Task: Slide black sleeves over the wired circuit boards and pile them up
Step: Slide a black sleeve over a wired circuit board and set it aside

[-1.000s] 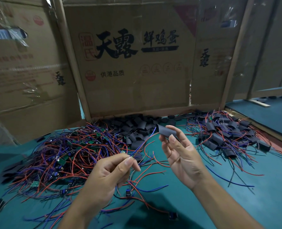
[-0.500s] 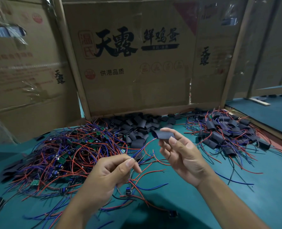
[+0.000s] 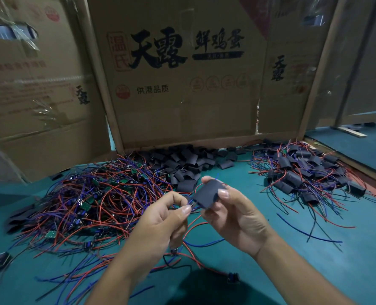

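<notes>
Sleeve, black, flat, soft tubing point(image 3: 209, 195): pinched between thumb and fingertips of right hand point(image 3: 233, 214), raised above teal surface point(image 3: 314, 260) at frame centre. Long axis roughly 10-to-4 o'clock; open mouth pointing toward 8 o'clock, at left hand point(image 3: 160, 223).

Wired circuit board, red and blue leads point(image 3: 191, 204): pinched in curled fingers of left hand, just beside sleeve mouth, at 8 o'clock from it. Board itself mostly hidden by fingers; whether already entered into sleeve cannot be told. Leads trailing down toward 6 o'clock onto surface.

Key relation: sleeve lying at 2 o'clock from left hand, mouth facing it, hands nearly touching. Judged step: feeding board along sleeve axis toward 2 o'clock, right hand bracing. Judged risk: flat mouth closing under pinch, leads snagging at edge.

Heap of bare green boards with tangled red, blue and purple wires point(image 3: 90, 201): at 9 o'clock of hands, on surface.

Heap of loose empty black sleeves point(image 3: 182, 164): at 12 o'clock, against printed brown cardboard panel point(image 3: 182, 84).

Pile of sleeved boards with wires point(image 3: 303, 172): at 2 o'clock, nearer right hand; judged destination for finished piece.
</notes>
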The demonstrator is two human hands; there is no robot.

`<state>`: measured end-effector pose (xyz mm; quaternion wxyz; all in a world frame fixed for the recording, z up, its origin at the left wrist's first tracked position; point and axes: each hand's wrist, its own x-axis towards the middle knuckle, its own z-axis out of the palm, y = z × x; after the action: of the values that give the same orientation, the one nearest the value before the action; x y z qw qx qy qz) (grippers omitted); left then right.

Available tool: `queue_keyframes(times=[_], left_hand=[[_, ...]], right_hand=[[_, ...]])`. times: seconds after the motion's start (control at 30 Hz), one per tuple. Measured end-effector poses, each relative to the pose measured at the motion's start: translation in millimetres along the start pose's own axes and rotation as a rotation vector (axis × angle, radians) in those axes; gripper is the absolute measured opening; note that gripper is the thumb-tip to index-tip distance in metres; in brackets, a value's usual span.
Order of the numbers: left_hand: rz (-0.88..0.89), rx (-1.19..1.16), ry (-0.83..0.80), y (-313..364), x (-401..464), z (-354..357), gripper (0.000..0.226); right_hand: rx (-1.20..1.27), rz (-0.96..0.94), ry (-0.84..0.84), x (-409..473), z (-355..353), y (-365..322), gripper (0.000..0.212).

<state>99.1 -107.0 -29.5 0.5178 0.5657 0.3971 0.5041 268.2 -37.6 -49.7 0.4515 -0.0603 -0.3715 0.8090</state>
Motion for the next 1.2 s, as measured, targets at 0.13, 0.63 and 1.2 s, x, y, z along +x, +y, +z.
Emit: queue_keyframes(times=[0.13,0.63,1.2], left_hand=[[-0.065,-0.074,0.047,-4,2,8,0.028],[-0.158,-0.122,0.223,-8,3,12,0.029],[-0.097,-0.07,0.268,-18,6,1,0.012]], right_hand=[[-0.18,0.038,-0.016,0,4,11,0.038],[-0.381,0.066,0.11,2,-2,18,0.023],[-0.331,-0.065,0.319,8,-12,7,0.02]])
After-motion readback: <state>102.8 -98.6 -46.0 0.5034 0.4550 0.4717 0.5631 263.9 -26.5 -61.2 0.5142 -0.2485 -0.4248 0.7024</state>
